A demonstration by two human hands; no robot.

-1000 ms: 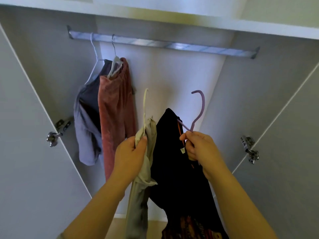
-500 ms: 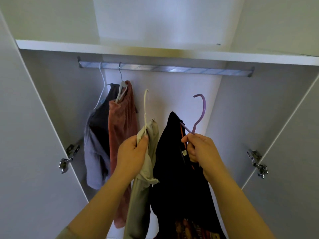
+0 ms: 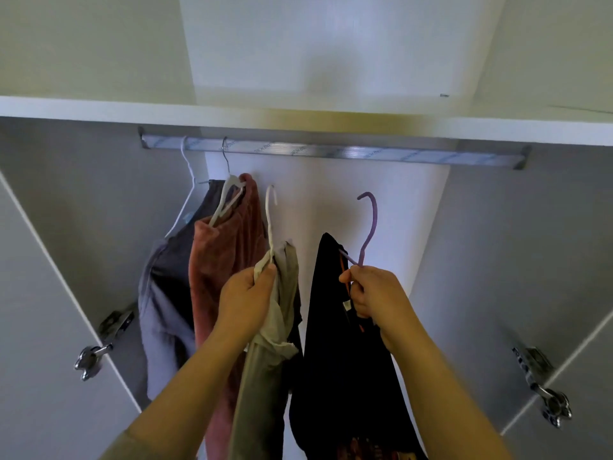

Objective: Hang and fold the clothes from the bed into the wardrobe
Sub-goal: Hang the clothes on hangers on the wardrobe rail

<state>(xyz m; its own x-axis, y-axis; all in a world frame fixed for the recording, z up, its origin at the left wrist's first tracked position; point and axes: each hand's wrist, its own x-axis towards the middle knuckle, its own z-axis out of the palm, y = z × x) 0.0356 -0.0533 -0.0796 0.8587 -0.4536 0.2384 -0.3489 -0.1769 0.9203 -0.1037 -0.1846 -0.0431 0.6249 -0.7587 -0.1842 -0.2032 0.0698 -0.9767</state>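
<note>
Two garments are already hanging at the left end of the rail (image 3: 331,151): a grey garment (image 3: 162,310) and, touching it on its right, a pink garment (image 3: 225,260). Two more are being presented for hooking.

Your left grip (image 3: 247,300) is closing round the neck of a white hanger (image 3: 270,220) together with the bunched top of an olive garment (image 3: 262,386). Your right grip (image 3: 371,293) is pinching the base of a purple hanger (image 3: 370,224) that is carrying a black garment (image 3: 331,360). Both hooks are standing below the rail and apart from it, with neither one engaged.

In my judgement, the hanging is running at about half done within this view: two items are up and two are awaiting the rail, with free length lying to the right of the pink garment. Nothing here is showing the folding begun. The bed is lying out of frame, so I cannot tell what is waiting there. The top of the shelf (image 3: 99,107) above the rail is hiding from this angle.
</note>
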